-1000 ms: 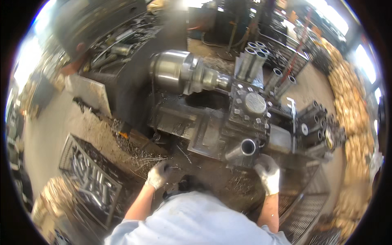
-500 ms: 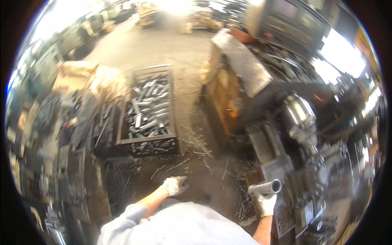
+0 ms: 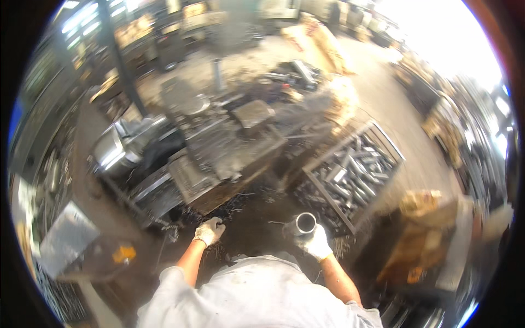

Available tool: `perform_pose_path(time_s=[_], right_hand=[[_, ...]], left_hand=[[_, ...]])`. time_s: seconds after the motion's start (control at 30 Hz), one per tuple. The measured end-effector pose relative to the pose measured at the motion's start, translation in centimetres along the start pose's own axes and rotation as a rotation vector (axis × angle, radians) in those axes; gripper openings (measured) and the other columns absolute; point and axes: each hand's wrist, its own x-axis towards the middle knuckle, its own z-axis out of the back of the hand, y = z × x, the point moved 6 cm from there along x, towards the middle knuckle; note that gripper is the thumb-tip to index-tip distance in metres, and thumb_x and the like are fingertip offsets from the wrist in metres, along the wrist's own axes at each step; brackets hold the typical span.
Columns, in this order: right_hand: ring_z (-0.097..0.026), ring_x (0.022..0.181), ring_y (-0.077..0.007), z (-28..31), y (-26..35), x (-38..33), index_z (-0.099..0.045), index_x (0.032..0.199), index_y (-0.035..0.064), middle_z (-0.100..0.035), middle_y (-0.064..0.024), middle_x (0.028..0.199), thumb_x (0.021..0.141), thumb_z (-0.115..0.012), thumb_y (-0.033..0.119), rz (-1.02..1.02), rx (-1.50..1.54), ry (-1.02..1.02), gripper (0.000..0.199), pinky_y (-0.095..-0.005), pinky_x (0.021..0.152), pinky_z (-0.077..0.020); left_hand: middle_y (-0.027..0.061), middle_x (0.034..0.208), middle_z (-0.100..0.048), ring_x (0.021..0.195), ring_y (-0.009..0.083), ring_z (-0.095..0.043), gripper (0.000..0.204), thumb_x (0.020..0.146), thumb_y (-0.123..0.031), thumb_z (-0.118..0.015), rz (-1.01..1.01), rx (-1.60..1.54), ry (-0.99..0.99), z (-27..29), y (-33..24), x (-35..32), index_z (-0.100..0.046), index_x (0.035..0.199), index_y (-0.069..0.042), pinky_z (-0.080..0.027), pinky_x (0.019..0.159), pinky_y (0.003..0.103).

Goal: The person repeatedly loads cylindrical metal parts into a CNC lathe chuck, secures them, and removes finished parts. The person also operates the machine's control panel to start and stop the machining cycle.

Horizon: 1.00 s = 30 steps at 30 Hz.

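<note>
The right hand (image 3: pixel 317 244), in a whitish work glove, is clenched around a metal tube (image 3: pixel 306 223), its open end facing up toward the camera. The tube is in that hand above the dark floor (image 3: pixel 260 216), near the nearest corner of a metal crate (image 3: pixel 334 210). The left hand (image 3: pixel 210 231), gloved too, is well apart from the tube; its fingers are loosely bent and released, with nothing visible in their grasp. It is nearest to the front edge of a lathe (image 3: pixel 219 153), whose shiny chuck (image 3: pixel 112 156) is at the left end. Toward the lathe's far edge stands an upright tube (image 3: pixel 217 75); motion blur hides its base. Cut metal pieces (image 3: pixel 358 180) lie jumbled inside the crate, between its side rims.
</note>
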Motion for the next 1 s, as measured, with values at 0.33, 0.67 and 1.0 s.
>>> perform_pose_path(time_s=[0.33,0.67,1.0], right_hand=[[-0.079,0.096,-0.0348,-13.4,12.0,22.4,-0.077,0.106,0.0093,-0.080,-0.0183,0.100,0.077,-0.089,0.041,0.367,-0.032,0.502,0.044,-0.0420,0.084,-0.0612],[-0.074,0.106,-0.0422,-16.9,13.7,31.6,-0.067,0.137,0.0115,-0.076,-0.0195,0.120,0.084,-0.083,0.040,0.677,-0.308,0.910,0.062,-0.0477,0.090,-0.0615],[-0.078,0.083,-0.0308,-17.5,32.3,46.4,-0.079,0.108,0.0028,-0.079,-0.0160,0.099,0.089,-0.079,0.026,1.143,0.073,0.688,0.030,-0.0425,0.079,-0.0627]], left_hand=[[0.0133,0.088,-0.072,0.067,0.0225,-0.071,0.030,0.106,-0.028,-0.064,0.718,-1.621,-1.089,-4.5,22.6,-14.0,-0.068,0.116,-0.001,-0.060,0.055,0.037],[0.0239,0.145,-0.065,0.128,0.0393,-0.066,0.055,0.112,-0.041,-0.053,1.036,-0.193,-1.681,7.8,22.8,-24.1,-0.056,0.151,-0.002,-0.050,0.110,0.046],[0.0103,0.098,-0.069,0.089,0.0237,-0.065,0.036,0.108,-0.033,-0.062,0.600,-1.792,-1.710,3.6,27.7,-23.2,-0.066,0.122,-0.001,-0.054,0.083,0.039]])
